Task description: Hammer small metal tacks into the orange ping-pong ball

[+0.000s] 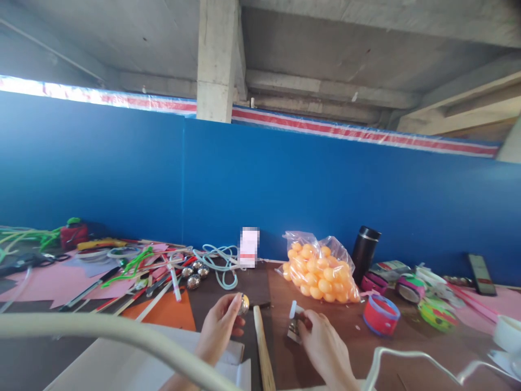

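Note:
My left hand (pixel 223 323) pinches a shiny metal ball (pixel 244 304) between thumb and fingers, just above the table. To its right, my right hand (pixel 321 339) is closed, with a small pale strip (pixel 293 309) sticking up past its fingertips. A small metallic-looking piece (pixel 293 330) shows just below those fingers; its kind is unclear. Between my hands lies a hammer with a wooden handle (pixel 264 347), its dark head pointing away from me. More shiny metal balls (pixel 194 281) sit together on the table beyond my left hand.
Behind the hands stands a clear bag of orange balls (pixel 319 271), with a black bottle (pixel 364 252) beside it. Rolls of tape (pixel 381 315) lie at right. Sticks, pens and coloured paper (pixel 36 285) crowd the left. A pale tube (pixel 101 336) crosses the foreground. A blue partition (pixel 260 179) closes the back.

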### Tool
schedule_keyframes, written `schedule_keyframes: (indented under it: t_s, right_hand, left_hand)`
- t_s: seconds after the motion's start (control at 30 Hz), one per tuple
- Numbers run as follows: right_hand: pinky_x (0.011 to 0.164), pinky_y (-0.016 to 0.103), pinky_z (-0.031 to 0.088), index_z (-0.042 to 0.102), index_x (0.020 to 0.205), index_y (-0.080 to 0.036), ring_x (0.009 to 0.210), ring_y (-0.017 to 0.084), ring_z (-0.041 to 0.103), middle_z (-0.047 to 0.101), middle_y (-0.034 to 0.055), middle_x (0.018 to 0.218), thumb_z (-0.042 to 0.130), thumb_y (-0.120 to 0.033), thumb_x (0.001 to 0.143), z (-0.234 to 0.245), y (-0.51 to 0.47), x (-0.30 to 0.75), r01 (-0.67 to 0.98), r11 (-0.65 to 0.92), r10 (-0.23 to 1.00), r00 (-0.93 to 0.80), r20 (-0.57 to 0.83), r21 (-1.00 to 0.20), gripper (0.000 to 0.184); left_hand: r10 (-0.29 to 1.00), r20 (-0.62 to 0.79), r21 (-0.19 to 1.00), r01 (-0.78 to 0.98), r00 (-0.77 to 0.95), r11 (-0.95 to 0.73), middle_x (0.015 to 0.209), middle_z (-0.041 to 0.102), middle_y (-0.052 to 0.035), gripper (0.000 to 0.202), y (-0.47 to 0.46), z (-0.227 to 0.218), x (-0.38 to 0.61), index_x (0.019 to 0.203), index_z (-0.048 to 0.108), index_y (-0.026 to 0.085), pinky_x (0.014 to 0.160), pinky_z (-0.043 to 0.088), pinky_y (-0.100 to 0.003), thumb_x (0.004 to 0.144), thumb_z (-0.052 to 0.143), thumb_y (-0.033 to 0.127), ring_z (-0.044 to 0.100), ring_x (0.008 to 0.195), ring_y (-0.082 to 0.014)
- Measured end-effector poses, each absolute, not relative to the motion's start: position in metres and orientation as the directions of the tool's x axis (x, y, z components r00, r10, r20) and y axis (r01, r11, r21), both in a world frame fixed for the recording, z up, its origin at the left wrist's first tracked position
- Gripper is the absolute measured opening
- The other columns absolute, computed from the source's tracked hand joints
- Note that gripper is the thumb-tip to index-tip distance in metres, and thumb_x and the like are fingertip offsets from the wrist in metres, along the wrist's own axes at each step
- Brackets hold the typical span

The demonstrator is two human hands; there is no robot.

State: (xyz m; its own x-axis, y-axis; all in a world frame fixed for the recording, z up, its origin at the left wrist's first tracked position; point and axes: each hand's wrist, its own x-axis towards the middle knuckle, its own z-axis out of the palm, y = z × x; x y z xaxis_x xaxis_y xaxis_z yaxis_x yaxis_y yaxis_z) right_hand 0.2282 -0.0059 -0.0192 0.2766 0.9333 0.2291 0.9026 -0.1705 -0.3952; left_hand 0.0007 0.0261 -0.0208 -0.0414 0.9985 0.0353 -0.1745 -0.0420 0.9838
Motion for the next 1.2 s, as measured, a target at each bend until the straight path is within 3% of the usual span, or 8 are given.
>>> schedule_keyframes:
  t_s: [0.27,0.83,1.07,1.2]
  right_hand:
    - [0.052,0.026,0.036,0.063,0.077,-0.026,0.077,0.021,0.064,0.067,0.0053,0.084,0.047,-0.031,0.077,-0.019,0.001,0.229,0.932,-0.161,0.951,0.234,0.202,-0.325,0.017]
    - [0.055,0.028,0.038,0.063,0.075,-0.025,0.078,0.023,0.064,0.068,0.0058,0.082,0.043,-0.034,0.08,-0.017,0.0,0.229,0.932,-0.152,0.96,0.218,0.175,-0.329,0.022]
    - [0.052,0.026,0.035,0.06,0.073,-0.023,0.07,0.022,0.065,0.065,0.006,0.08,0.046,-0.026,0.079,-0.008,0.004,0.226,0.985,-0.083,0.983,0.105,0.153,-0.149,0.015]
    - [0.055,0.026,0.039,0.059,0.072,-0.025,0.069,0.019,0.064,0.064,0.0054,0.082,0.044,-0.027,0.08,-0.012,0.003,0.227,0.984,-0.03,0.984,0.06,0.169,-0.173,0.016]
  left_hand:
    - [0.996,0.088,0.991,-0.1,0.018,-0.086,0.071,0.06,-0.0021,0.042,0.026,-0.025,0.002,0.089,0.061,0.014,0.042,0.048,-0.022,0.072,0.053,0.051,0.057,0.054,-0.0124]
    - [0.995,0.086,0.995,-0.053,0.041,-0.084,0.07,0.06,-0.0021,0.042,0.022,-0.021,0.002,0.09,0.06,0.014,0.043,0.047,-0.022,0.073,0.051,0.052,0.056,0.055,-0.0126]
    - [0.998,0.061,0.996,-0.062,0.021,-0.06,0.071,0.061,-0.0017,0.043,0.02,-0.025,0.008,0.094,0.06,0.016,0.042,0.045,-0.02,0.071,0.054,0.052,0.056,0.054,-0.0126]
    - [0.999,0.044,0.995,-0.093,-0.01,-0.044,0.072,0.06,-0.0023,0.045,0.02,-0.027,0.009,0.096,0.06,0.017,0.041,0.044,-0.02,0.069,0.055,0.053,0.056,0.054,-0.0127]
